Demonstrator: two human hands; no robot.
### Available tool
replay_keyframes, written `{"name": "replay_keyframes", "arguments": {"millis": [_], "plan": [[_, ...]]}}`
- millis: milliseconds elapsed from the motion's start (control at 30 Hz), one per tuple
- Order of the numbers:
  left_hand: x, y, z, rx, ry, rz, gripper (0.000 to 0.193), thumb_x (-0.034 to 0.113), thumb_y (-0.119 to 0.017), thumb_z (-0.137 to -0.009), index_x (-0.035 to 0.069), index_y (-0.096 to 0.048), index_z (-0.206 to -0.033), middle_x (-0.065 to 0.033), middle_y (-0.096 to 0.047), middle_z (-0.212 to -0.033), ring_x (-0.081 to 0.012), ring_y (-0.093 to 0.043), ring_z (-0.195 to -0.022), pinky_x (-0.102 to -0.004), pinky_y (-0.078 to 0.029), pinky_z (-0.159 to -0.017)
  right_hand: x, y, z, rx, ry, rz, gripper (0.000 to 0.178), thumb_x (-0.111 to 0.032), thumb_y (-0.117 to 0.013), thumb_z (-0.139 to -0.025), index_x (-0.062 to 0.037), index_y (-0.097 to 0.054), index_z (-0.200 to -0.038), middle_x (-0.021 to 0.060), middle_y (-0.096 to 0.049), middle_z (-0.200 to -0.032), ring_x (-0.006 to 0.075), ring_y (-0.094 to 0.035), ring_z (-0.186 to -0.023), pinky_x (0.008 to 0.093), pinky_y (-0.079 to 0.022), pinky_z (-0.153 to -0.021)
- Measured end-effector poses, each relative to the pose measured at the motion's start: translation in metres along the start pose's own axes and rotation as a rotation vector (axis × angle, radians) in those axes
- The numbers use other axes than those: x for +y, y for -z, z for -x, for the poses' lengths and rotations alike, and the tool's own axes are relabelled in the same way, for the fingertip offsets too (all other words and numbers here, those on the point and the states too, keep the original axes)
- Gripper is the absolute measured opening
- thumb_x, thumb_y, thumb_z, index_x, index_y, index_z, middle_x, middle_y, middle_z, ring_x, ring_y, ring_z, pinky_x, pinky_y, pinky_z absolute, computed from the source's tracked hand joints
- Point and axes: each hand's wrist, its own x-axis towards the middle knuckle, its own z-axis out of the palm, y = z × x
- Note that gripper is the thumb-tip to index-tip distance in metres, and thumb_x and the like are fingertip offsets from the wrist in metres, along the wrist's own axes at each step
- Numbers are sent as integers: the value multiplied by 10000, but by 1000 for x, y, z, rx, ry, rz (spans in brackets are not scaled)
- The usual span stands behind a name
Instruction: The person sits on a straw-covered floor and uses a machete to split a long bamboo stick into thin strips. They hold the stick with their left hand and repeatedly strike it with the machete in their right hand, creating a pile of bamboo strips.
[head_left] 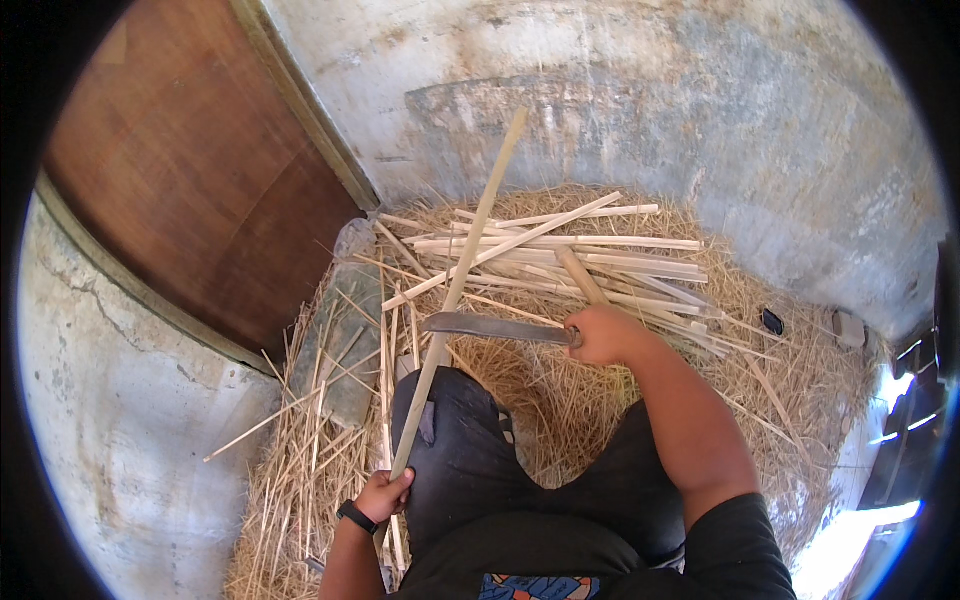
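Observation:
My left hand point(386, 496), with a dark band at the wrist, is closed around the lower end of a long bamboo strip point(468, 255). The strip slants up and away past my left thigh, its far end over the pile against the wall. In my right hand point(600, 335) is a machete, gripped at its handle end. The machete's dark blade point(500, 328) points left, its hooked tip lying at the strip's middle; whether it touches I cannot tell. Just beyond my right fist is a thicker round wooden stick point(582, 275).
Several pale split strips point(620, 262) lie piled on straw point(545, 400) along the stained wall point(620, 110). To the left are a greyish slab point(350, 370), thin slivers point(300, 500) and a brown door point(190, 170). A small black object point(772, 321) rests at the right.

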Motion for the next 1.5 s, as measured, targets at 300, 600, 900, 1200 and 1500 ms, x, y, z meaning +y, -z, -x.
{"name": "replay_keyframes", "arguments": {"millis": [300, 600, 900, 1200, 1500], "plan": [[-4, 2, -2, 6, 4, 9, 491, 469, -617, -928, 114, -477, -620, 4, -439, -514, -110, -389, -417, -260, -288, -425, 0, -13, -1, -2, 89, -60, 427, -345, -740, -782, -47, -673, -1079, 174, -672, -774, 333, -662, -786, 437, -505, -733], [-6, 1, -2, 31, 2, -6, 491, 489, -626, -917, 115, -484, -631, 10, -451, -521, -106, -400, -426, -255, -295, -432, -13, -8, -2, -64, 58, -40, 398, -328, -732, -771, -56, -672, -1055, 194, -683, -896, 362, -662, -896, 455, -517, -790], [0, -1, -1, 14, 3, -6, 486, 479, -617, -926, 114, -484, -634, 9, -446, -514, -107, -396, -418, -259, -292, -429, -12, -11, -1, -43, 33, -49, 427, -316, -740, -760, -59, -663, -1092, 196, -685, -920, 371, -658, -915, 459, -513, -805], [-2, 2, -2, 0, -8, -21, 492, 481, -611, -930, 111, -486, -631, 5, -448, -514, -107, -399, -424, -261, -295, -433, -11, -13, -3, -46, 40, -58, 428, -304, -742, -757, -51, -662, -1093, 200, -688, -932, 371, -660, -917, 456, -514, -808], [-2, 2, -2, -19, 8, 12, 496, 486, -600, -934, 112, -480, -631, 7, -439, -509, -111, -385, -404, -261, -291, -421, -5, -19, -5, -36, 66, -71, 387, -306, -739, -764, -36, -666, -1032, 199, -673, -853, 368, -658, -862, 454, -509, -764]]}}
